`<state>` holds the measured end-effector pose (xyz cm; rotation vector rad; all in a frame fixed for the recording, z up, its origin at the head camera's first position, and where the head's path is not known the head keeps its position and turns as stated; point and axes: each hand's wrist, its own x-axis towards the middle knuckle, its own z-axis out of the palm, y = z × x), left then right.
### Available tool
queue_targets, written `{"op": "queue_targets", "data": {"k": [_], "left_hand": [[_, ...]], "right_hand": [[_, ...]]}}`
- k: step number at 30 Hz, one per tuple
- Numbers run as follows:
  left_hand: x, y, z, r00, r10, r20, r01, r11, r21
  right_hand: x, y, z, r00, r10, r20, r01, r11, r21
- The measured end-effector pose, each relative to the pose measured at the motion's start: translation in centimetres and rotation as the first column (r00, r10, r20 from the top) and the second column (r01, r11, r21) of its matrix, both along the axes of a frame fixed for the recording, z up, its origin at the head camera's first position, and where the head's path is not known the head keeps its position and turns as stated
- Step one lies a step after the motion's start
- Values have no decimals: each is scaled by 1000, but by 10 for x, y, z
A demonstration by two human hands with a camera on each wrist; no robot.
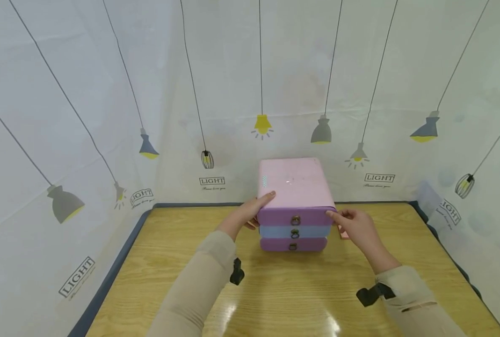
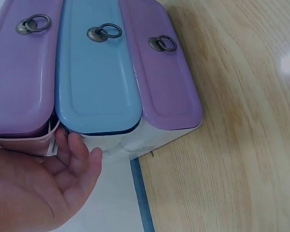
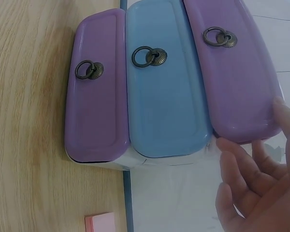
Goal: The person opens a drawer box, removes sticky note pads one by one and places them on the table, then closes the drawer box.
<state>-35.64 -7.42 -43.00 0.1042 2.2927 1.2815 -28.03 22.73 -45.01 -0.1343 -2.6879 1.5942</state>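
A small storage box (image 1: 293,180) with a pink top stands on the table, its three drawers stacked purple, blue, purple, each with a ring pull. The left hand (image 1: 251,210) holds the box at its upper left front corner, thumb on the pink top and fingers curled against the side (image 2: 70,174). With thumb and forefinger, the right hand (image 1: 355,227) pinches the right end of the top purple drawer (image 3: 241,82). A narrow gap shows behind that drawer's front in the left wrist view. The blue drawer (image 3: 166,106) and bottom purple drawer (image 3: 99,116) sit nearly flush.
A small pink block-like item (image 3: 102,222) lies on the table to the right of the box, partly behind the right hand in the head view. The wooden table (image 1: 287,290) ends at a white curtain (image 1: 233,93) printed with lamps, just behind the box.
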Motion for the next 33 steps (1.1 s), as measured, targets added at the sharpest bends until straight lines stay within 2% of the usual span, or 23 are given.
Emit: {"op": "queue_targets", "data": {"k": [6,11,15,18,19,21,23,25,28,29,32,33], "left_hand": [[-2,-6,8,999,-2,50,2,1000,-7],[-2,-7,14,999,-5,36,7,999,-35],[-3,-5,16,999,11,-46,-13,999,-50],[-3,-1,17,982,49,-182,-65,994,-85],[-2,1,17,968,57,-244,-84,991,-101],[-1,6,16,925,50,-378,-115,982,-151],[1,11,15,865,2,-502,-127,969,-214],[3,16,14,807,-71,-587,-124,950,-285],[7,20,12,740,-210,-639,-101,905,-414],[9,21,12,726,-251,-641,-96,885,-456],[11,21,10,696,-368,-617,-101,801,-591],[12,21,9,691,-393,-607,-108,773,-625]], "right_hand": [[-3,-3,3,1000,-4,2,4,1000,7],[-4,-5,4,1000,6,-22,-5,999,45],[-4,-6,4,1000,-1,-26,2,999,52],[-4,-7,5,1000,-13,-14,14,999,51],[-4,-7,5,1000,-16,-10,17,998,52],[-3,-7,7,1000,-25,-4,26,998,52],[-2,-7,8,999,-37,2,37,998,49],[-1,-6,10,999,-41,2,41,998,48],[-1,-6,11,999,-40,1,40,998,50],[-1,-6,12,999,-39,0,39,998,53],[0,-7,13,999,-38,4,38,998,51],[0,-7,13,999,-40,8,39,998,47]]}}
